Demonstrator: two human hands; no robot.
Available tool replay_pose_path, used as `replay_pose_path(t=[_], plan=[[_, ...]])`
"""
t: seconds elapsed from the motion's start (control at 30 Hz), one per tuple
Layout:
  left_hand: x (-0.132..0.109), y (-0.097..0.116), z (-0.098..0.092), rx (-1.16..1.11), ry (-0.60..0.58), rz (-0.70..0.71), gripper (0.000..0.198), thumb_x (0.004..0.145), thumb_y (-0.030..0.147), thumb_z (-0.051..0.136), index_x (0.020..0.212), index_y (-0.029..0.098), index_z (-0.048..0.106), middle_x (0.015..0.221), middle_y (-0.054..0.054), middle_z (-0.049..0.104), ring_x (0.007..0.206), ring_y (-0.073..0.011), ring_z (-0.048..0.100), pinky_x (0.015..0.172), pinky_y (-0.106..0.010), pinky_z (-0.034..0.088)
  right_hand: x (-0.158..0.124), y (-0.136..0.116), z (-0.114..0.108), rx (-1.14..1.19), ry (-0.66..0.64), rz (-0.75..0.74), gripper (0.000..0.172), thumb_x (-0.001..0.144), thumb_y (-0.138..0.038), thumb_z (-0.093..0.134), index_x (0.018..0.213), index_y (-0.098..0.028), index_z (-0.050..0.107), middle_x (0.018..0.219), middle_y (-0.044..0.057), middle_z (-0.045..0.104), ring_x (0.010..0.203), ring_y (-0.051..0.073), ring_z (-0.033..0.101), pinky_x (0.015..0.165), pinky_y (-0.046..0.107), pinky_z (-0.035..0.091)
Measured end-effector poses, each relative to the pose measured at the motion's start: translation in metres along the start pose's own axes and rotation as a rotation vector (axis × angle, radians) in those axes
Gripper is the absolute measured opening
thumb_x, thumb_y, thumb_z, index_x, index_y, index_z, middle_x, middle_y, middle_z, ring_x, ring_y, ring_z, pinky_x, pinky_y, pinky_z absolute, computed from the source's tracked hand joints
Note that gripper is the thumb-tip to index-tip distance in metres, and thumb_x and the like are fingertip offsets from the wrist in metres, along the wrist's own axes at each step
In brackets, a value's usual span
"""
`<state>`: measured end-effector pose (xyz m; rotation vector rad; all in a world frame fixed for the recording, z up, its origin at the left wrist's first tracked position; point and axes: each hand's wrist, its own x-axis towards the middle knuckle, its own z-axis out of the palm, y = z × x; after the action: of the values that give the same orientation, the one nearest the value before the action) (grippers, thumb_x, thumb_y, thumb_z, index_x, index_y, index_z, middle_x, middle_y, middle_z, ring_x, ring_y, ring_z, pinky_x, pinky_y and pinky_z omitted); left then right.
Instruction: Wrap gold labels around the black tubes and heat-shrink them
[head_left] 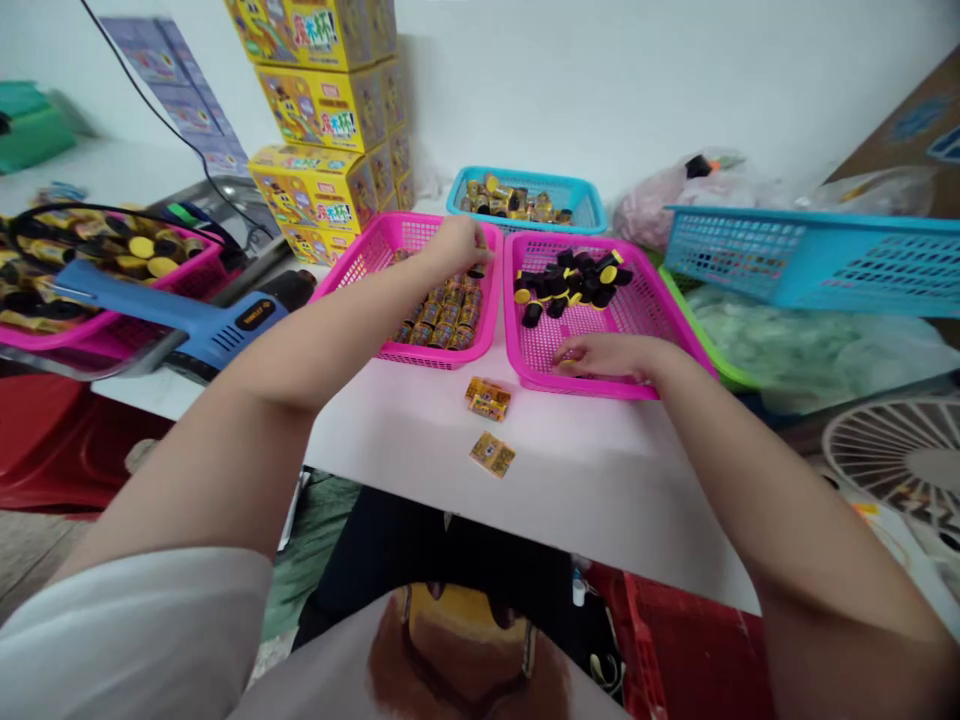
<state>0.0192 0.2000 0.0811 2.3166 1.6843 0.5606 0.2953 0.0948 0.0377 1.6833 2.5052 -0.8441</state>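
Observation:
My left hand reaches over the back of a pink plastic mesh basket, above rows of gold-wrapped small cylinders. Its fingers are curled, and I cannot tell if they hold anything. My right hand lies flat at the front of a second pink mesh basket, close to a heap of black-and-yellow cylinders and not visibly holding anything. On the white table in front of the baskets lie two small gold printed packets.
A blue basket of gold cylinders stands behind the pink baskets, beside stacked yellow cartons. At left, a blue heat gun lies across another filled pink basket. An empty-looking blue basket sits right, above plastic bags.

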Motion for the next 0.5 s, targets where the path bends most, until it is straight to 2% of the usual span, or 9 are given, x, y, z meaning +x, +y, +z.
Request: replay_pose_path(t=[0.07,0.13,0.2,0.3,0.37,0.43,0.47,0.5], plan=[[0.002,0.002,0.011,0.096,-0.086,-0.040,0.026,0.090,0.030,0.069,0.105,0.013,0.080,0.088,-0.010,0.076,0.090,-0.0229,0.067,0.087,-0.034,0.048,-0.001,-0.008,0.004,0.005,-0.055,0.016,0.011,0.072,-0.029,0.081,0.083,-0.026,0.080,0.089,0.003,0.081,0.088,0.025,0.076,0.088,0.037,0.061],[0.001,0.003,0.017,0.140,-0.141,-0.028,0.027,0.091,0.029,0.066,0.108,0.014,0.080,0.090,-0.009,0.077,0.092,-0.0233,0.069,0.089,-0.034,0.049,-0.005,-0.013,0.007,0.011,-0.035,0.043,0.016,0.070,-0.024,0.079,0.086,-0.025,0.079,0.094,0.003,0.081,0.089,0.025,0.076,0.090,0.038,0.060],[0.001,0.003,0.017,0.174,-0.172,-0.007,0.025,0.091,0.029,0.067,0.106,0.014,0.081,0.089,-0.009,0.078,0.095,-0.0248,0.070,0.091,-0.034,0.050,-0.011,-0.014,0.009,0.016,0.057,0.079,0.029,0.071,-0.024,0.078,0.101,-0.024,0.077,0.104,0.005,0.080,0.094,0.025,0.075,0.093,0.039,0.060],[-0.006,0.008,0.005,0.223,-0.163,0.026,0.028,0.095,0.030,0.064,0.110,0.011,0.079,0.094,-0.014,0.078,0.101,-0.0301,0.071,0.094,-0.040,0.052,-0.026,-0.013,0.012,0.146,0.309,0.118,0.046,0.074,-0.031,0.079,0.117,-0.021,0.068,0.114,0.009,0.076,0.100,0.024,0.072,0.087,0.038,0.060],[-0.027,0.014,-0.009,0.232,-0.082,0.086,0.038,0.104,0.030,0.051,0.128,0.010,0.072,0.114,-0.018,0.077,0.115,-0.0327,0.068,0.101,-0.045,0.050,-0.040,-0.015,0.016,0.346,0.473,0.081,0.048,0.072,-0.036,0.082,0.113,-0.020,0.066,0.109,0.009,0.075,0.096,0.023,0.072,0.080,0.035,0.060],[-0.063,0.021,-0.024,0.219,0.026,0.181,0.044,0.108,0.031,0.043,0.146,0.016,0.061,0.138,-0.018,0.069,0.132,-0.0309,0.060,0.111,-0.045,0.045,-0.054,-0.018,0.024,0.538,0.596,-0.012,0.047,0.069,-0.039,0.085,0.108,-0.021,0.066,0.105,0.006,0.073,0.089,0.021,0.071,0.074,0.033,0.060],[-0.086,0.024,-0.030,0.206,0.070,0.249,0.044,0.109,0.031,0.043,0.149,0.020,0.057,0.144,-0.015,0.065,0.137,-0.0286,0.057,0.115,-0.043,0.043,-0.060,-0.020,0.029,0.595,0.651,-0.071,0.047,0.069,-0.040,0.086,0.107,-0.022,0.065,0.105,0.005,0.073,0.086,0.019,0.070,0.072,0.033,0.059],[-0.110,0.027,-0.034,0.192,0.093,0.319,0.041,0.109,0.030,0.045,0.145,0.021,0.060,0.139,-0.013,0.068,0.133,-0.0269,0.059,0.113,-0.041,0.045,-0.065,-0.022,0.035,0.632,0.721,-0.128,0.046,0.069,-0.040,0.086,0.106,-0.023,0.065,0.106,0.004,0.072,0.084,0.017,0.070,0.071,0.032,0.059]])
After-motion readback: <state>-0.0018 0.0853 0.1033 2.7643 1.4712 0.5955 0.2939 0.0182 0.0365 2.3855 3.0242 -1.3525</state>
